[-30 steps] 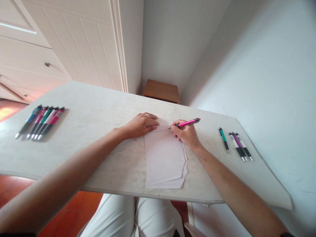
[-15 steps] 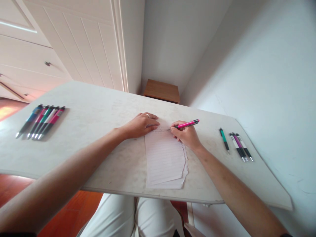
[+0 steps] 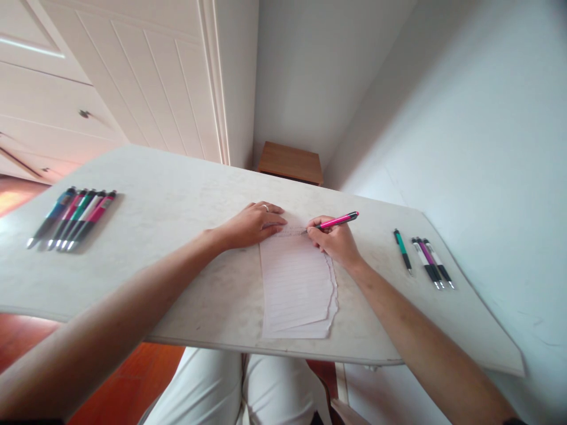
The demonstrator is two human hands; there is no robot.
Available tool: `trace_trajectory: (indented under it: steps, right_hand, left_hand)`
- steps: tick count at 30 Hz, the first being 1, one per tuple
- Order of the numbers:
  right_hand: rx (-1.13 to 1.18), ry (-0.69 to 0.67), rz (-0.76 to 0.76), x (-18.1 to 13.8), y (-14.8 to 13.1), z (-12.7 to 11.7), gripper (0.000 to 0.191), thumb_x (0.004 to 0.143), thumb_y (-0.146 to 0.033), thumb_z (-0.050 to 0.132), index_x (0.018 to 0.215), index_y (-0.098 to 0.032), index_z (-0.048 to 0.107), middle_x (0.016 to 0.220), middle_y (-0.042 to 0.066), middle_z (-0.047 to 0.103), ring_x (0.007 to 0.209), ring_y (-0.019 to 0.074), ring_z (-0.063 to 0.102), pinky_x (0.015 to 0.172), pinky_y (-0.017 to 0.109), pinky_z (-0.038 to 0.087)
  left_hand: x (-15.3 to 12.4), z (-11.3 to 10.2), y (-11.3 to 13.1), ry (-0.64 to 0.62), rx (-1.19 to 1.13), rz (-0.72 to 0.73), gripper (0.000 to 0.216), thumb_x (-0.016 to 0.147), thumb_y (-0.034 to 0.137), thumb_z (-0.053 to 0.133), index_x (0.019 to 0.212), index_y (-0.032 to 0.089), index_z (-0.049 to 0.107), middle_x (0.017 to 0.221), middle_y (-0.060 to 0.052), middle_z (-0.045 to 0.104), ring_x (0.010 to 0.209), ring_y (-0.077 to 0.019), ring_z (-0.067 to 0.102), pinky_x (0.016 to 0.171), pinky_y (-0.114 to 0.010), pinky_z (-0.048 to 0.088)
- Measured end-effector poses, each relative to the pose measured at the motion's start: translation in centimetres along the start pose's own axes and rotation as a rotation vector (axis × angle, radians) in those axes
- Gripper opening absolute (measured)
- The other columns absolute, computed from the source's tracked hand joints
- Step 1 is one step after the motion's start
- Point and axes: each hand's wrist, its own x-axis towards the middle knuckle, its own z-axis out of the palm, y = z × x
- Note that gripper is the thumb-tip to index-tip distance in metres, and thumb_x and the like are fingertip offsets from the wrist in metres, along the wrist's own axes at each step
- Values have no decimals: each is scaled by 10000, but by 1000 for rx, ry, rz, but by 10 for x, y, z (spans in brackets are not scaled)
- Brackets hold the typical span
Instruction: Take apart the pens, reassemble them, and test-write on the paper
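Observation:
Two lined paper sheets with torn right edges lie overlapping in front of me. Rows of small handwriting, too fine to read, run across the top of the upper sheet. My left hand, a ring on one finger, rests flat with fingers stretched over the top left corner of the paper. A pink and black pen is pinched in my right hand, its tip at the writing near the right side of the sheet. The heel of that hand lies at the paper's right edge.
On the white table, several pens lie in a row at the left. At the right lie a green pen and a group of three pens. Past the far edge stands a brown wooden stool or box; a wall borders the right.
My right hand and the pen have shifted very slightly to the right along the writing. The left hand and the paper have stayed in place.

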Motion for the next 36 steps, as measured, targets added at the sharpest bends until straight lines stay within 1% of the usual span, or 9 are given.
trace_trajectory:
  steps: [5,9,12,17,23,27,29,33,36]
  right_hand:
    - [-22,-8,-30,-1,0,0,149,716,-296,625,764,-163,671,500,-27,577,386,89,470,366,189,363]
    - [-18,-1,-27,0,1,-1,144,714,-292,626,755,-162,672,505,-24,586,397,95,492,369,186,372]
    - [-8,-20,-17,1,2,-1,136,706,-284,631,745,-160,670,492,-25,584,399,94,501,372,179,381]
    - [63,63,11,2,2,0,152,709,-310,619,740,-163,646,491,-33,564,388,94,494,346,176,379]
    - [-6,60,-6,0,-1,0,137,704,-296,616,738,-167,648,482,-36,550,387,98,483,347,188,393]
    - [19,94,-2,2,2,-2,149,726,-315,612,753,-172,643,505,-31,557,395,102,488,347,193,389]
    - [24,82,-6,3,4,-3,155,736,-321,612,764,-172,643,521,-27,566,406,104,494,354,193,384]
    - [-4,-3,-44,3,7,-3,132,745,-302,618,746,-172,642,503,-34,548,431,105,515,388,188,371]
    - [-18,-6,-57,3,6,-3,124,752,-294,616,744,-173,644,485,-42,528,436,108,524,408,192,369]
  left_hand:
    - [0,0,1,6,-17,-6,326,959,358,460,1132,251,714,1306,-78,632,1224,-244,550,1066,-426,391]
    - [0,0,1,-6,-6,-10,329,959,361,455,1146,257,705,1316,-73,626,1229,-236,546,1067,-424,393]
    - [0,0,0,-5,-7,-9,329,957,363,461,1145,250,707,1317,-78,624,1224,-242,548,1072,-426,389]
    - [1,0,-2,-7,4,9,340,965,365,448,1155,247,704,1323,-88,618,1227,-242,547,1068,-428,389]
    - [1,0,0,-17,8,-8,336,959,364,450,1159,258,699,1330,-73,616,1229,-234,545,1074,-429,386]
    - [0,-1,1,-20,10,-4,336,962,356,447,1152,247,702,1329,-82,616,1226,-239,547,1070,-432,388]
    - [0,-1,1,-24,12,-4,339,964,356,446,1153,238,703,1330,-88,615,1232,-245,543,1069,-434,387]
    - [0,-2,1,-23,3,-14,334,963,363,454,1157,249,701,1336,-81,613,1235,-248,540,1069,-439,385]
    - [0,-1,1,-22,-1,-15,332,959,370,463,1157,249,700,1336,-87,612,1231,-245,543,1070,-437,386]
